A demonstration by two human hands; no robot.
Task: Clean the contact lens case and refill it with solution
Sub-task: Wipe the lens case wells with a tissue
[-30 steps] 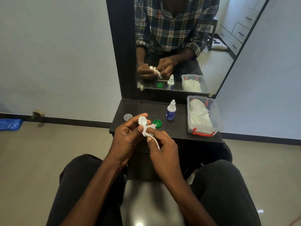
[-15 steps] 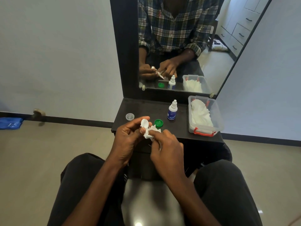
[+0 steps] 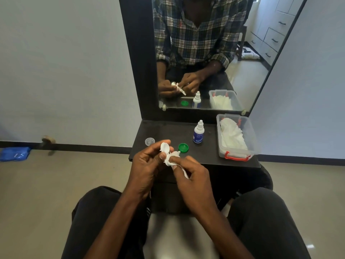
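My left hand (image 3: 149,165) grips the white contact lens case (image 3: 165,147) between thumb and fingers, just above the front edge of the dark shelf (image 3: 168,131). My right hand (image 3: 192,176) pinches a white tissue (image 3: 171,159) and presses it against the lower half of the case. A green cap (image 3: 183,147) lies on the shelf just right of the case. A clear cap (image 3: 150,141) lies at the shelf's left. The solution bottle (image 3: 198,132), white with a blue label, stands upright behind the green cap.
A clear plastic box (image 3: 248,146) with red clips, holding white tissues, sits at the shelf's right end. A mirror (image 3: 205,53) rises behind the shelf. My knees are below the shelf. A blue packet (image 3: 15,153) lies on the floor at far left.
My right hand has worked the tissue closer against the case, bunching it up. Both hands stayed at the front of the shelf; the camera shifted slightly.
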